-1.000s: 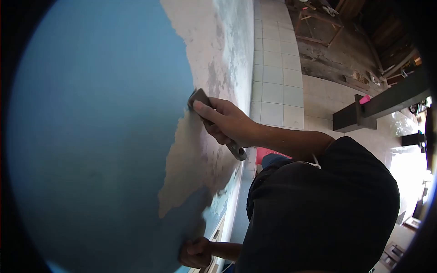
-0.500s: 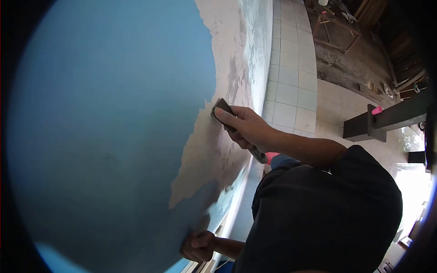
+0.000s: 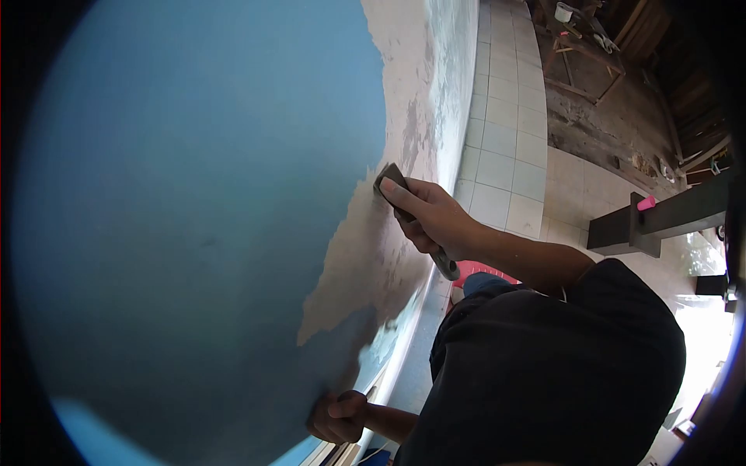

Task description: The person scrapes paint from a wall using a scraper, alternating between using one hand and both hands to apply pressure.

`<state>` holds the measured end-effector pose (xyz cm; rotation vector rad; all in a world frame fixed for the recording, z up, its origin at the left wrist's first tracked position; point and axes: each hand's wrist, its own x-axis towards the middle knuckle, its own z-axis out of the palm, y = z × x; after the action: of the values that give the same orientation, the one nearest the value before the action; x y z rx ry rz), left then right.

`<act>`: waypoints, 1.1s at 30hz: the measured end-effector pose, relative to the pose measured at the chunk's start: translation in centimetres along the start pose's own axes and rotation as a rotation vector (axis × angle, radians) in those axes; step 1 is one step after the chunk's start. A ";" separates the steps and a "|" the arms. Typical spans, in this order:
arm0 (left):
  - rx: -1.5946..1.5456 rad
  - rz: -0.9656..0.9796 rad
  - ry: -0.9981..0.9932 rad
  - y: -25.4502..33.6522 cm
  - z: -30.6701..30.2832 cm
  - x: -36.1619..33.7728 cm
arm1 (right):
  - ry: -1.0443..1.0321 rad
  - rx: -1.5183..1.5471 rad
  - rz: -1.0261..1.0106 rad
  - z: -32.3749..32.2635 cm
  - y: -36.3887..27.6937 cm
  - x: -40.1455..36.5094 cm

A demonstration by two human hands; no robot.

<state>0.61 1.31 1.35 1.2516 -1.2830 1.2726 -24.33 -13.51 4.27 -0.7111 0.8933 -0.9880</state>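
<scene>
My right hand (image 3: 437, 216) grips a scraper (image 3: 391, 179), thumb pressed on its broad end and the holed handle end sticking out below the palm. The tool's broad end is at the wall (image 3: 202, 194), near the edge where blue paint meets a ragged beige patch (image 3: 342, 279). My left hand (image 3: 338, 417) is a closed fist against or very near the blue wall, lower in the view. Whatever its fingers may hold is hidden. Shadows of both hands and arms fall on the wall.
A tiled floor (image 3: 497, 140) runs along the wall's foot. By my legs lies a pink-red slotted item (image 3: 486, 272). A pink cup (image 3: 646, 203) sits on a dark post (image 3: 684, 200). Farther back stands a wooden table (image 3: 587, 50) with a white container (image 3: 563, 12).
The view has shifted, so the wall and patch appear farther right. My right hand and scraper stay near the patch edge. The left fist has barely moved. More of the pink-red item shows.
</scene>
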 end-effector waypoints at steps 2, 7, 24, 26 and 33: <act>-0.032 -0.034 0.000 0.6 -0.3 -0.1 | -0.027 0.017 -0.039 -0.3 -0.2 0.2; -0.052 -0.015 0.026 0.7 -0.2 0.3 | -0.012 0.020 -0.035 -0.2 -0.5 0.0; -0.092 0.041 0.104 1.2 0.6 1.1 | 0.038 -0.050 -0.084 -0.6 -0.2 0.7; -0.095 0.039 0.117 1.0 0.9 1.0 | 0.043 -0.102 -0.064 -0.9 0.2 0.8; -0.058 0.027 0.096 0.6 0.5 0.3 | 0.075 -0.094 -0.095 -0.5 -0.2 0.5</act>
<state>0.00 0.76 1.62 1.1230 -1.2626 1.2900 -24.65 -14.10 4.04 -0.8063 0.9836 -1.0674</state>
